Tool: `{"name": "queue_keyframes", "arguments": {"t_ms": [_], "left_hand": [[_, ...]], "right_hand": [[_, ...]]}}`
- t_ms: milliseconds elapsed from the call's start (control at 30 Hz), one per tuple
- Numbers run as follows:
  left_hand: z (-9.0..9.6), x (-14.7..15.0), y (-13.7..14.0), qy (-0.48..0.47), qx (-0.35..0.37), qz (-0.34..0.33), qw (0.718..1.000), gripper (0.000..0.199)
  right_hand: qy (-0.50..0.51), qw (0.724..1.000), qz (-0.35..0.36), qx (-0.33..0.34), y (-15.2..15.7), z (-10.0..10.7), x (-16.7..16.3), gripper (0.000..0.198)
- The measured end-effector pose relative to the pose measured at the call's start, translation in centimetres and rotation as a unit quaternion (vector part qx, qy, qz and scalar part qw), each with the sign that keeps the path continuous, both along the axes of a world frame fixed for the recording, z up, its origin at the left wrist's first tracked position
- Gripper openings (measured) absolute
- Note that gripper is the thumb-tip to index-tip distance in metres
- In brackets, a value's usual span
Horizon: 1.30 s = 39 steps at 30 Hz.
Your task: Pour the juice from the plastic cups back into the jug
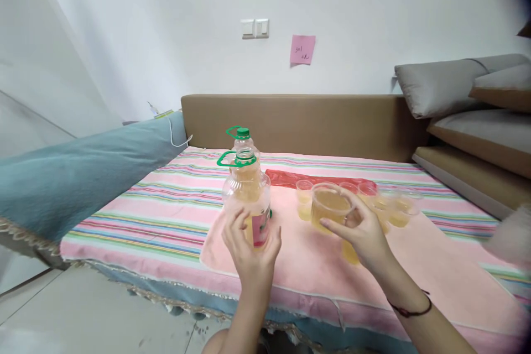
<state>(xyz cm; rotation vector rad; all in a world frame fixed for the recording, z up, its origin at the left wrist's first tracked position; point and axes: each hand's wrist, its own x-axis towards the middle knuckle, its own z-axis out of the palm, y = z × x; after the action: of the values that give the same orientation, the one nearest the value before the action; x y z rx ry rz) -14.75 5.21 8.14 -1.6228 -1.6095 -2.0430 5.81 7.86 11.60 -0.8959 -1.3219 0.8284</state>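
Note:
My right hand grips a clear plastic cup of pale yellow liquid by its side, raised over the pink cloth. My left hand has its fingers spread and curved in front of a large clear bottle; whether they touch it I cannot tell. That bottle stands upright, uncapped, with a green handle ring, a pink label and yellow liquid inside. Right behind it is a second bottle with a green cap. Several cups of yellow liquid stand to the right, among them one cup left of the held one.
Beneath everything lies a pink cloth on a striped bedcover. A red plastic wrapper lies behind the cups. Cushions are piled at the right, and a brown backrest runs along the wall. A blue-covered armrest borders the left.

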Motion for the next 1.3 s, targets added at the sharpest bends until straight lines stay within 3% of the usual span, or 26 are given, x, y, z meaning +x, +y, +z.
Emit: {"name": "queue_keyframes", "arguments": {"t_ms": [67, 133, 333, 567, 767, 1133, 1300], "left_hand": [[-0.4, -1.3, 0.7, 0.018, 0.01, 0.081, 0.997, 0.062], [-1.0, -2.3, 1.6, 0.031, -0.006, 0.112, 0.993, 0.075], [-2.5, -3.1, 3.3, 0.022, -0.095, 0.054, 0.994, 0.109], [-2.8, -2.9, 3.8, -0.03, -0.12, 0.021, 0.992, 0.108], [-2.5, -2.8, 3.8, -0.063, -0.146, 0.004, 0.987, 0.109], [-3.2, -2.9, 3.7, -0.026, -0.127, 0.0, 0.992, 0.103], [-3.2, -2.5, 3.8, -0.033, -0.112, 0.017, 0.993, 0.103]], "right_hand": [[0.008, 1.0, 0.011, 0.016, 1.4, 1.9, -1.0, 0.075], [0.018, 0.999, 0.023, 0.023, 2.8, 3.8, -2.1, 0.076], [0.025, 0.996, 0.065, 0.058, 6.4, 7.4, -4.6, 0.07], [0.075, 0.992, 0.104, 0.017, 8.9, 7.9, -7.3, 0.072], [0.056, 0.991, 0.118, -0.002, 9.2, 8.3, -9.0, 0.074], [-0.039, 0.99, 0.13, 0.034, 9.6, 9.0, -9.1, 0.069], [-0.028, 0.99, 0.139, 0.015, 9.4, 9.4, -9.3, 0.071]]}}
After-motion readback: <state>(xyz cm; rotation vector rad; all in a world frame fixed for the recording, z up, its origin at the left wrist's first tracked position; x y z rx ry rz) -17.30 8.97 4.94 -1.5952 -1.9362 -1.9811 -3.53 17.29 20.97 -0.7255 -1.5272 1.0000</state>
